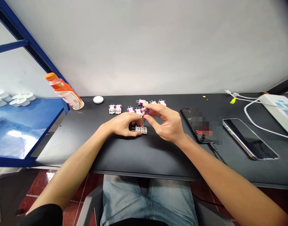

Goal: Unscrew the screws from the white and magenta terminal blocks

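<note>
My left hand (125,124) rests on the dark tabletop, its thumb and fingers closed on a small white plug insert (142,129) with metal pins pointing left. Just above and to the right, my right hand (166,122) pinches a small translucent purple piece (147,111) between thumb and fingertips. Behind my hands lie several similar white-and-purple plug inserts with pins, partly hidden by the fingers, among them one insert (142,102) at the back. A further pair, including a left insert (112,109), stands side by side to the left.
An orange-capped bottle (66,94) and a white oval object (98,99) stand at the back left. To the right are a dark phone (193,122) with a cable, a second phone (250,138), and a white box (279,110) with a white cable. A wall rises behind the table.
</note>
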Action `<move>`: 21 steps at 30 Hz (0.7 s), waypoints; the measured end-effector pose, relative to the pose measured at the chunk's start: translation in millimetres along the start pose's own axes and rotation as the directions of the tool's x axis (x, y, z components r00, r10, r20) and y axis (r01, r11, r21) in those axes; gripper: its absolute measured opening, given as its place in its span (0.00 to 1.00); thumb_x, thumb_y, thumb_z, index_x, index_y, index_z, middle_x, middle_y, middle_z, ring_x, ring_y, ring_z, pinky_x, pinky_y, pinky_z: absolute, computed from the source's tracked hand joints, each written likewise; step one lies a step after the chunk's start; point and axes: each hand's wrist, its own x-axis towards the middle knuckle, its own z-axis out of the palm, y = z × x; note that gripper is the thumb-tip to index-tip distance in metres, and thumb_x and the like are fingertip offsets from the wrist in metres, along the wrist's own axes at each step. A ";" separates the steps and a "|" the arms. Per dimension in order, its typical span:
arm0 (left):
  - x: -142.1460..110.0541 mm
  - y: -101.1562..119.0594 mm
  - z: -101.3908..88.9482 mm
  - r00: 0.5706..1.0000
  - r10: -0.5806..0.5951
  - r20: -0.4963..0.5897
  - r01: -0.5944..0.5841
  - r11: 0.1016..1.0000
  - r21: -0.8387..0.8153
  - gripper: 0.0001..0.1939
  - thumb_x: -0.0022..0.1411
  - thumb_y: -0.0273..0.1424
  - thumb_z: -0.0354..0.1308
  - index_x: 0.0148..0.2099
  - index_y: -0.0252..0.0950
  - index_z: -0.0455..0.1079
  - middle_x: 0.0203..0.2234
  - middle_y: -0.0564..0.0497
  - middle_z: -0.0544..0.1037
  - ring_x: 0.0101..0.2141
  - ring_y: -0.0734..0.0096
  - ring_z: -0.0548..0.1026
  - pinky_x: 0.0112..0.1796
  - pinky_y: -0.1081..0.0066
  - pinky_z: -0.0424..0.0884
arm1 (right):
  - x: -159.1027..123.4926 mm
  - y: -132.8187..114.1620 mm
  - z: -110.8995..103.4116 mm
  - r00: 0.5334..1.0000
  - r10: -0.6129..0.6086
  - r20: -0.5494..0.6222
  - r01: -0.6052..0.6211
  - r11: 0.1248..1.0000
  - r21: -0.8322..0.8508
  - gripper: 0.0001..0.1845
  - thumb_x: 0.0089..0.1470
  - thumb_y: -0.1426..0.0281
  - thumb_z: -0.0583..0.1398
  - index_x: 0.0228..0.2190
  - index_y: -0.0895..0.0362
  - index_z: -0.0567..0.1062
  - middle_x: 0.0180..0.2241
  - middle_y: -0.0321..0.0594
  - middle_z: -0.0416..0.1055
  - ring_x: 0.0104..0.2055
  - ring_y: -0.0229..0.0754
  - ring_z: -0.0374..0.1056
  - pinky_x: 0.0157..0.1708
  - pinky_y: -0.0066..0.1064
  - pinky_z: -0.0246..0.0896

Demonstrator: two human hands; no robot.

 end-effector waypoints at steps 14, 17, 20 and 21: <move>-0.8 -2.7 0.0 0.999 -0.028 -0.018 0.028 1.000 -0.007 0.13 0.67 0.41 0.73 0.45 0.40 0.78 0.38 0.48 0.86 0.37 0.63 0.82 0.40 0.65 0.76 | 0.8 -1.3 -1.0 0.998 0.005 0.064 -0.005 1.000 0.000 0.20 0.76 0.71 0.65 0.64 0.46 0.84 0.57 0.44 0.89 0.55 0.49 0.88 0.56 0.44 0.90; -1.3 -3.5 0.5 0.999 -0.031 -0.030 0.030 0.999 -0.022 0.13 0.67 0.42 0.74 0.45 0.40 0.78 0.37 0.49 0.86 0.36 0.63 0.81 0.40 0.65 0.76 | 0.1 -0.7 -1.7 0.999 -0.009 0.041 0.012 0.998 -0.065 0.17 0.72 0.67 0.70 0.59 0.45 0.88 0.55 0.43 0.89 0.50 0.49 0.88 0.52 0.44 0.91; -1.4 -3.6 -0.2 0.999 -0.028 -0.018 0.028 0.999 -0.018 0.13 0.67 0.41 0.74 0.46 0.40 0.79 0.38 0.49 0.86 0.37 0.64 0.81 0.41 0.65 0.76 | -0.8 -0.8 -1.4 0.998 0.031 0.049 -0.030 0.999 -0.027 0.20 0.74 0.68 0.68 0.64 0.46 0.85 0.53 0.42 0.90 0.47 0.46 0.88 0.51 0.42 0.91; -1.4 -3.5 -0.5 0.999 -0.029 -0.013 0.029 0.999 -0.013 0.13 0.67 0.41 0.74 0.46 0.40 0.79 0.38 0.49 0.86 0.37 0.64 0.81 0.41 0.65 0.76 | -0.8 -1.0 -1.4 0.997 0.043 0.061 -0.043 0.999 -0.008 0.22 0.76 0.69 0.65 0.66 0.47 0.83 0.54 0.43 0.90 0.49 0.46 0.88 0.53 0.42 0.91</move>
